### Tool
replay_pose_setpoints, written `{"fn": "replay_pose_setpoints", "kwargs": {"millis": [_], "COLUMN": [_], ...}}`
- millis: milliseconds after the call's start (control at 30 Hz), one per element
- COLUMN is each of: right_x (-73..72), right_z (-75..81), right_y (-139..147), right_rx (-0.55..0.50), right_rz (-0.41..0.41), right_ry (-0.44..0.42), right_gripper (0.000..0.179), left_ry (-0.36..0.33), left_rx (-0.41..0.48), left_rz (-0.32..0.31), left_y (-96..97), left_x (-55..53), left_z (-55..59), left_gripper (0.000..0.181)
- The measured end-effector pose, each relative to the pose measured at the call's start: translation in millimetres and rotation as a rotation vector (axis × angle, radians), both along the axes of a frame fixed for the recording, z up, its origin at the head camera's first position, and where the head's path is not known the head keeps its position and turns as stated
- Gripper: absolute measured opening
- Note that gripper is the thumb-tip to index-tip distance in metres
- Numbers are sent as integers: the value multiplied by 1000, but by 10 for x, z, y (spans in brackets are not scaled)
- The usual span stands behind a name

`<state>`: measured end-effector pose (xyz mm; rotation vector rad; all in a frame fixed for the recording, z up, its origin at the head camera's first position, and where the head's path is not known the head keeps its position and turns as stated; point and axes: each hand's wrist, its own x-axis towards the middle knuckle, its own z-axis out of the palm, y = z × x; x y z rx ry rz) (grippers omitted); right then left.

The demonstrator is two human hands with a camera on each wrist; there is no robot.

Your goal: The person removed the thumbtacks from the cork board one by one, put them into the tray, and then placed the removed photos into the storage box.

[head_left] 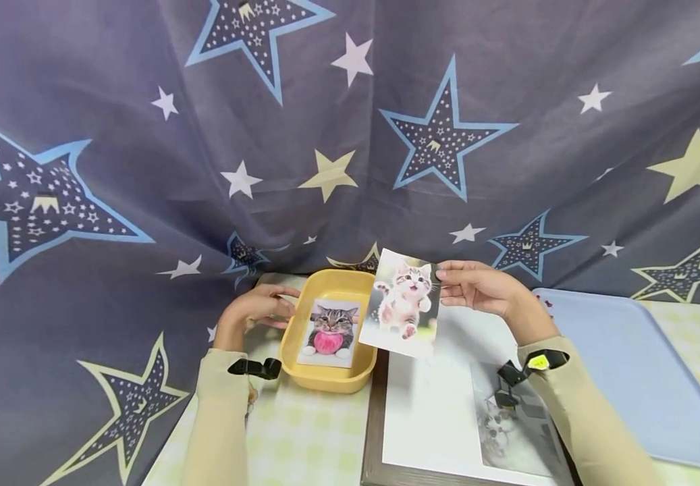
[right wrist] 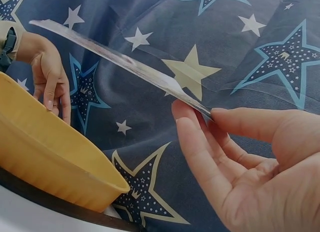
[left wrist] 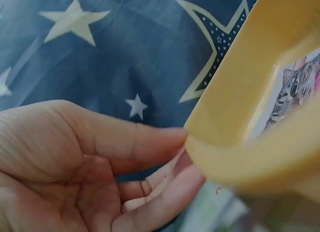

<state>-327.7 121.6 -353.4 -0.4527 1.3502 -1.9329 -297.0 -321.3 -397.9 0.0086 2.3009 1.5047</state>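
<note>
My right hand [head_left: 477, 287] pinches a kitten photo card [head_left: 403, 304] by its right edge, thumb on the picture side and fingers behind. The card is raised and overlaps the right rim of a yellow basin [head_left: 301, 374] in the head view; the right wrist view shows the card [right wrist: 125, 65] nearly edge-on. Inside the basin lies another photo card [head_left: 329, 337], of a tabby cat with a pink ball. At the basin's left side is my left hand [head_left: 262, 306], its fingers fairly straight and the fingertips right at the rim.
A white board with a brown frame [head_left: 376, 418] lies right of the basin, with a greyish cat picture [head_left: 514, 432] on it, partly behind the right forearm. Farther right is a pale blue tray [head_left: 629, 364]. A checkered cloth [head_left: 301, 439] covers the table; a star-patterned curtain [head_left: 374, 202] hangs behind.
</note>
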Motion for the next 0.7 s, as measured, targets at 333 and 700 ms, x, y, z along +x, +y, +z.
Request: {"fn": "replay_pose_setpoints", "kwargs": {"millis": [333,700], "right_x": [-13,-43], "right_z": [39,85], "right_y": [-95,-251], "right_rx": [32,89], "right_rz": [-59,-123], "right_ry": [-96,-172], "right_gripper": [30,31], "left_ry": [-46,-106], "left_rx": [226,365], "left_rz": [-57,-68], "left_y": [-162,-199], "left_x": [-23,-101], "left_z": [-241,-310], "left_gripper": [64,67]}}
